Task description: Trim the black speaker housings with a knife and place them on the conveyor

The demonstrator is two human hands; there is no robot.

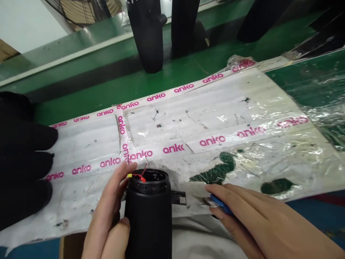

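A black cylinder point(148, 223) stands at the bottom centre, its open top rim facing up. Red wires point(141, 177) with a yellow tip stick out of the opening. My left hand point(110, 216) is wrapped round the cylinder's left side, fingers near the rim. To the right, my right hand point(242, 212) is closed on a blue-handled tool point(221, 203), whose metal end points left toward the cylinder. Between them a small dark strip point(179, 198) juts out from behind the cylinder; what it belongs to is hidden.
White sheeting with pink "anko" tape point(172, 148) covers the work surface, torn in places. Several black cylinders lie at the left point(24, 162). More black parts stand on the green surface point(102, 86) behind. Clear plastic wrap point(326, 108) lies at the right.
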